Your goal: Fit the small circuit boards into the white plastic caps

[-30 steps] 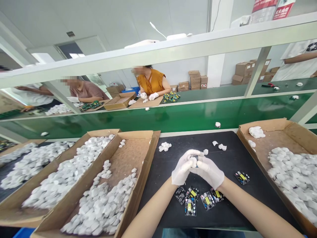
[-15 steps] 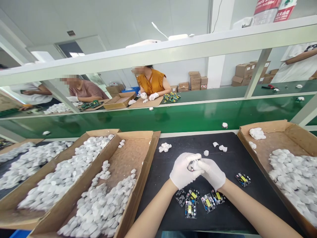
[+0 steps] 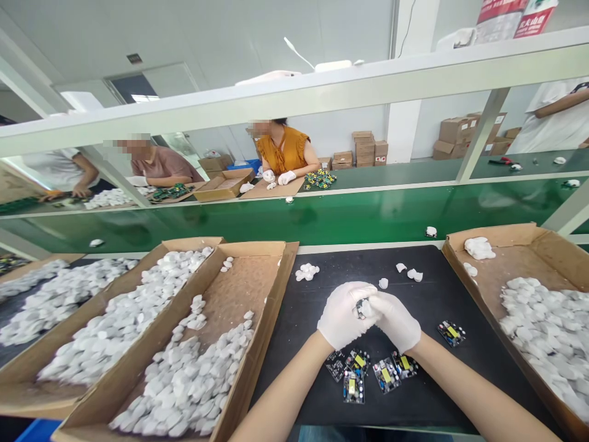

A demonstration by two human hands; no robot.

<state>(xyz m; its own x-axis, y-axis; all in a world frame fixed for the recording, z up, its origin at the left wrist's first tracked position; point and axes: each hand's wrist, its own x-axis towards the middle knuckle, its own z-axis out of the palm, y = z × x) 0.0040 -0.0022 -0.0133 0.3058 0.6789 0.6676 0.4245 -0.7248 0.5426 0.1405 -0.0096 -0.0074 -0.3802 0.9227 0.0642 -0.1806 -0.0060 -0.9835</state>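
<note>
My left hand [image 3: 344, 316], in a white glove, is closed around a small circuit board with a white piece [image 3: 363, 308] against it. My gloved right hand [image 3: 394, 320] is closed on the same white piece from the other side, fingertips meeting the left ones. Much of what they hold is hidden by the fingers. Below the hands, several circuit boards [image 3: 353, 387] with yellow parts lie on the black mat [image 3: 313, 344]. Another circuit board [image 3: 451, 333] lies apart on the right. Beyond the hands are loose white pieces [image 3: 415, 275] and a small cluster of white pieces [image 3: 307, 272].
Cardboard trays [image 3: 271, 288] of white pieces stand to the left, and another cardboard tray [image 3: 460, 258] to the right. Behind the mat runs a green conveyor belt [image 3: 359, 218] carrying small assemblies [image 3: 431, 232]. Co-workers [image 3: 288, 153] sit across it under a white shelf [image 3: 322, 101].
Both hands stay together, with the fingers shifting slightly around the board and white piece. The assemblies on the green belt have moved a little to the right.
</note>
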